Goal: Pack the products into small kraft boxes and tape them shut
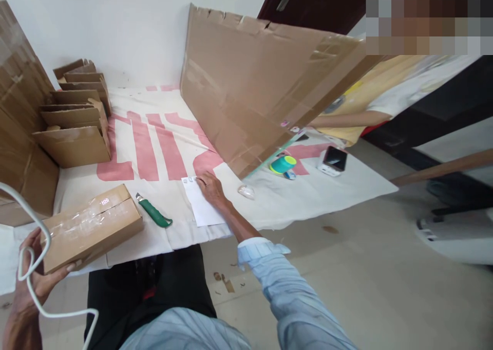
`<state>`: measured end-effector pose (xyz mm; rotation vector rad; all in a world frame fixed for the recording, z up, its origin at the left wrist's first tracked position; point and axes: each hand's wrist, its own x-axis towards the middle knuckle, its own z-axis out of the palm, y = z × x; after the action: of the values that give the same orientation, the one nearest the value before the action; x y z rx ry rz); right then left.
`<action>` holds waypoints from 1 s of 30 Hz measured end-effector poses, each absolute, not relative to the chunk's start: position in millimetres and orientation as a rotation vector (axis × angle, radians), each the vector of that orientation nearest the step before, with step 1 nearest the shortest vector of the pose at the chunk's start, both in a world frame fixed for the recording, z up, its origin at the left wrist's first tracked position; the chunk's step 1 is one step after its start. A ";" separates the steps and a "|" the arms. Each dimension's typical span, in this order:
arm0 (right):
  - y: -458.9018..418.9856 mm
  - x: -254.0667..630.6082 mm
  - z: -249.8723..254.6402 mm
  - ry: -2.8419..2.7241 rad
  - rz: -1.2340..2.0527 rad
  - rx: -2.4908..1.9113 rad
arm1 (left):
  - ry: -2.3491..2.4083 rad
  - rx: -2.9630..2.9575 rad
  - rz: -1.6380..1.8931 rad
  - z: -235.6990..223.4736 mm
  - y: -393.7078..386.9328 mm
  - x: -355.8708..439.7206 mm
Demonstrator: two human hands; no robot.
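My left hand [43, 275] grips the left end of a closed cardboard box [92, 224], thumb along the near side. Clear tape runs over its top, with a small white printed mark near the far end. On the cloth, my right hand [211, 188] has bent fingers pressed together at the top of a white paper sheet [206, 211]. Small dark printed marks show at that sheet's upper edge, partly covered by the fingers. Between the box and the sheet lies a green-handled utility knife [154, 210], its blade end pointing away from me.
Folded cardboard boxes [75, 144] stand in a row at the back left. A large cardboard panel [265, 83] rises behind my right hand. A teal tape roll [283, 164] and a white device [332, 161] lie rightward. A white cable [42, 309] crosses my left hand. Another person's arm [348, 120] reaches in.
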<state>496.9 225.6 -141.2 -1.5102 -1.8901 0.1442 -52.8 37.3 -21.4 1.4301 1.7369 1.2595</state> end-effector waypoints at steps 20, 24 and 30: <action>213.1 496.1 -133.4 -1.798 0.352 -1.503 | 1.794 1.385 1.275 -15.7 37.9 -44.0; 225.8 495.0 -137.1 -1.667 0.424 -1.575 | 1.808 1.351 1.294 -18.6 41.9 -48.9; 233.1 493.5 -140.8 -1.576 0.442 -1.642 | 1.728 1.391 1.308 -19.1 40.1 -46.8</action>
<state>493.5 233.1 -140.8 -1.6425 -1.5761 0.4417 -46.8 40.1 -19.1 1.3910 1.7281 1.3081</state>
